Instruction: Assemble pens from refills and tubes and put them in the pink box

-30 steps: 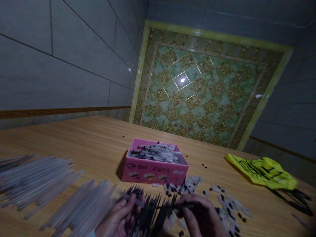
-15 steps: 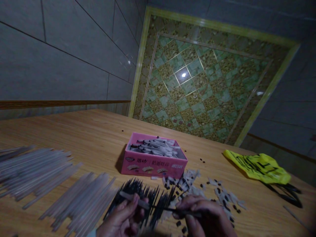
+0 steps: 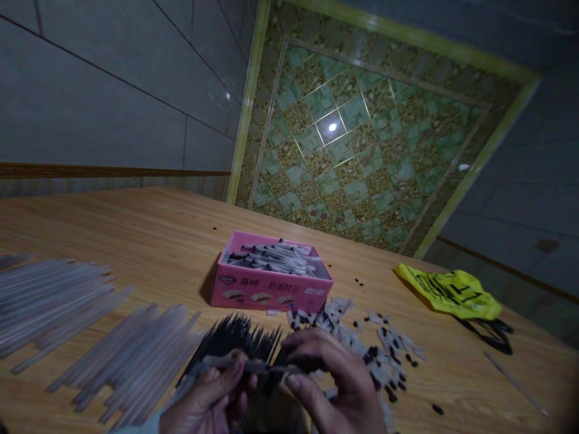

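In my left hand (image 3: pixel 205 395), a slim translucent plastic tube (image 3: pixel 219 362) is pinched between thumb and fingers, lying nearly level. My right hand (image 3: pixel 341 380) has its thumb and fingertips closed at the tube's right end, around a thin black stick (image 3: pixel 274 368) that runs into the tube. Its far end is hidden by the fingers. Just behind both hands lies a bundle of pointed black sticks (image 3: pixel 233 337). Beyond it stands a pink box (image 3: pixel 271 292), holding many translucent tubes with dark ends (image 3: pixel 275 259).
Translucent tubes lie in two groups on the left, one nearer (image 3: pixel 131 358) and one farther out (image 3: pixel 54 301). Small clear and black pieces (image 3: pixel 389 352) are scattered to the right. A yellow bag (image 3: pixel 456 292) and a single thin stick (image 3: pixel 515 383) lie farther right on the wooden table (image 3: pixel 158 235).
My right hand has moved left, closer to my left hand. Less of the black stick shows between them. The whole view has shifted slightly.
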Tool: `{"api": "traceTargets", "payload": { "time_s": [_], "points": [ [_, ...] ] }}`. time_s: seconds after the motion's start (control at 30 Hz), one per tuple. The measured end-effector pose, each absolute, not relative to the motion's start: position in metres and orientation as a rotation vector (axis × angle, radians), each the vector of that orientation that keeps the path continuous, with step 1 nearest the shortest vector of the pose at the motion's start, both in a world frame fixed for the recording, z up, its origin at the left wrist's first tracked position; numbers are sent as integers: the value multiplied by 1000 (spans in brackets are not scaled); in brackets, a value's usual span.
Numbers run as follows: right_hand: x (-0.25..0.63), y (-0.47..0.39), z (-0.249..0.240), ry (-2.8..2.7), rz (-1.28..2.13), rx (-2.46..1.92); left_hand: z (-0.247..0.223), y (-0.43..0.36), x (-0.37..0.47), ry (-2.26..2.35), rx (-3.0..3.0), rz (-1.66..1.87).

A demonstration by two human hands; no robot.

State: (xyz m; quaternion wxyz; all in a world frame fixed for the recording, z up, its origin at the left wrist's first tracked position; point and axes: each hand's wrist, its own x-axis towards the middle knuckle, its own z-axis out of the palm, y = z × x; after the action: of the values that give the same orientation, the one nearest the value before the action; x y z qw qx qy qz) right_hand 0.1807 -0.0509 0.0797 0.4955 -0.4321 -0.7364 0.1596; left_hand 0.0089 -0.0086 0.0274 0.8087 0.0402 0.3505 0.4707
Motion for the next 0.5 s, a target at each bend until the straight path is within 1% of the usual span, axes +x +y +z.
{"api": "traceTargets", "payload": {
  "time_s": [0.1, 0.23, 0.37, 0.5],
  "points": [
    [198, -41, 83, -2022, 374, -1399, 27, -5, 7, 780, 3, 1027],
    [225, -25, 66, -2310, 161, -1905, 27, 0, 6, 788, -3, 1048],
    [236, -17, 46, -2353, 168, -1940, 26, 1, 6, 807, 40, 1067],
    [234, -17, 39, -2341, 185, -1905, 26, 0, 6, 803, 64, 1073]
  ]
}}
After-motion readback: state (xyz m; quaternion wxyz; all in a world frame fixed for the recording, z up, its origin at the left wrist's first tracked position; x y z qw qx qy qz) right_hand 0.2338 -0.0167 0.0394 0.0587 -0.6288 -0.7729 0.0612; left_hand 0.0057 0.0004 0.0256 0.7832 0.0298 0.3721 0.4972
